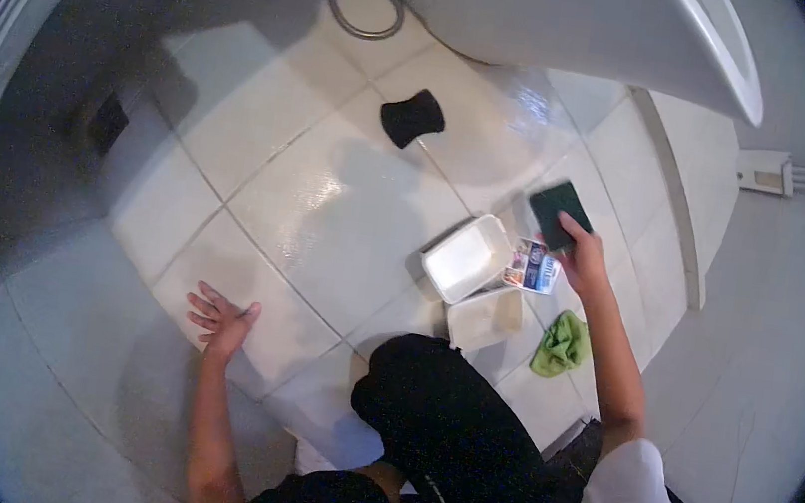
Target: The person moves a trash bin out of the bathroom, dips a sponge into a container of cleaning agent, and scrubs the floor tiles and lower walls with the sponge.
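My right hand [580, 260] grips a dark green scouring pad [558, 210], thumb on top, held at the right above the tiles. Just below the pad is a white pack with a blue and red printed label [533, 269]. Beside it sits a white rectangular tub [465, 259], and a second cream tub [484, 320] stands against it. A crumpled green cloth [562, 346] lies near my right forearm. My left hand [225, 323] has its fingers spread, with nothing in it, at the left; I cannot tell whether it touches the floor.
A black sponge [414, 118], narrow at the waist, lies on the wet tiled floor [344, 234]. A large white fixture [571, 21] overhangs the far side, with a metal hose [369, 34] beside it. My bent knee [446, 388] is close to the tubs. A raised edge [675, 205] runs along the right.
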A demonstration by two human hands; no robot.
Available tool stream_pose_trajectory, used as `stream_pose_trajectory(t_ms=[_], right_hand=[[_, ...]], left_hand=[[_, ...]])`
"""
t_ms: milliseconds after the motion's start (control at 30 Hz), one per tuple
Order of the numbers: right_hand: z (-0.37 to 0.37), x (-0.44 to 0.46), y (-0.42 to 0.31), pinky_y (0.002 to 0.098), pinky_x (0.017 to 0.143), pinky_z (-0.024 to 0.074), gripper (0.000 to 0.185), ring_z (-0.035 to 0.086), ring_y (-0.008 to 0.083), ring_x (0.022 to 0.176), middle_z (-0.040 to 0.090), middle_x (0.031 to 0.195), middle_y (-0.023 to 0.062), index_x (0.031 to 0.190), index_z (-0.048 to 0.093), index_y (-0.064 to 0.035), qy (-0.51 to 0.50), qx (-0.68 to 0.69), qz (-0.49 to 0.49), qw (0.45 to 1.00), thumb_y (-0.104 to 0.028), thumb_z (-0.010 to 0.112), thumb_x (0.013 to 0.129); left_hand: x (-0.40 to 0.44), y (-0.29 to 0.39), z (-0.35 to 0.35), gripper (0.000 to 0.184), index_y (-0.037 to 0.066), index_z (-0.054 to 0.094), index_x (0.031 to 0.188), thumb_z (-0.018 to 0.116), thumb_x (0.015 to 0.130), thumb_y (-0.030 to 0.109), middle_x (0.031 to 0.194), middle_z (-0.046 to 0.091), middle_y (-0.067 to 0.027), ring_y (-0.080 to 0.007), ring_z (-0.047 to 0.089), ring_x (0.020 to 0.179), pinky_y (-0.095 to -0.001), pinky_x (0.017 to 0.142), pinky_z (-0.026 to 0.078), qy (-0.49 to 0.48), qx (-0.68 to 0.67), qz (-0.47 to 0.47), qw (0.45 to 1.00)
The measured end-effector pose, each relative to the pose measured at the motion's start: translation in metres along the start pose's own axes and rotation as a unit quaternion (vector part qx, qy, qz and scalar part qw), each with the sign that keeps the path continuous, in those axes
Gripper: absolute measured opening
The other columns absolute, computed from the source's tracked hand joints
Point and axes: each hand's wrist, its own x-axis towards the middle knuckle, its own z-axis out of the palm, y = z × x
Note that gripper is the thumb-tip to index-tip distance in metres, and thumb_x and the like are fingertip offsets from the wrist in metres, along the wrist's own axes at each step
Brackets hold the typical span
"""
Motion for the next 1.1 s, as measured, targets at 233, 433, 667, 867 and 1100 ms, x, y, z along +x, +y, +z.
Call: stream_pose_trajectory(t_ms=[233,433,667,867,1100], right_hand=[[-0.119,-0.074,0.130,0.0699,0.100,0.0205,0.061,0.041,0.0446,0.116,0.047,0.122,0.0119,0.125,0.051,-0.0137,-0.064,0.265,0.297,0.915,-0.051,0.063,0.077],[-0.032,-0.064,0.127,0.0582,0.102,0.0320,0.051,0.045,0.0372,0.118,0.049,0.125,0.0191,0.127,0.047,-0.0072,-0.056,0.331,0.174,0.926,-0.044,0.046,0.091],[0.014,-0.028,0.074,0.0426,0.083,0.0501,0.034,0.061,0.0284,0.093,0.062,0.105,0.0134,0.114,0.055,-0.0046,0.007,0.165,-0.019,0.986,-0.023,0.060,0.087],[0.054,-0.068,0.061,0.0333,0.077,0.0491,0.052,0.056,0.0268,0.085,0.064,0.107,0.0101,0.113,0.057,-0.0055,-0.046,-0.497,-0.421,0.757,0.003,0.066,0.063],[0.088,-0.049,0.083,0.0378,0.079,0.0489,0.058,0.051,0.0308,0.097,0.059,0.117,0.0061,0.113,0.059,-0.0084,-0.030,-0.612,-0.402,0.681,-0.001,0.069,0.057]], left_hand=[[-0.002,0.003,0.002,0.122,0.018,-0.028,0.139,0.066,0.073,0.057,0.144,-0.033,-0.0191,-0.0495,-0.025,0.131,-0.0698,0.100,0.002,0.017,-0.013,-0.008,1.000],[0.001,0.002,0.003,0.122,0.018,-0.027,0.140,0.066,0.072,0.058,0.144,-0.033,-0.0189,-0.0503,-0.024,0.131,-0.0709,0.100,0.004,0.005,-0.002,-0.020,1.000],[-0.004,0.002,0.000,0.122,0.018,-0.028,0.139,0.067,0.073,0.057,0.143,-0.033,-0.0223,-0.0524,-0.025,0.129,-0.0720,0.098,0.004,-0.003,-0.014,0.007,1.000],[-0.007,0.005,-0.005,0.122,0.016,-0.030,0.138,0.066,0.075,0.055,0.141,-0.037,-0.0227,-0.0521,-0.028,0.128,-0.0726,0.097,0.000,-0.020,-0.038,0.008,0.999],[-0.009,0.007,-0.009,0.122,0.016,-0.031,0.138,0.067,0.074,0.054,0.141,-0.037,-0.0232,-0.0521,-0.028,0.128,-0.0718,0.098,-0.001,-0.030,-0.038,0.011,0.999]])
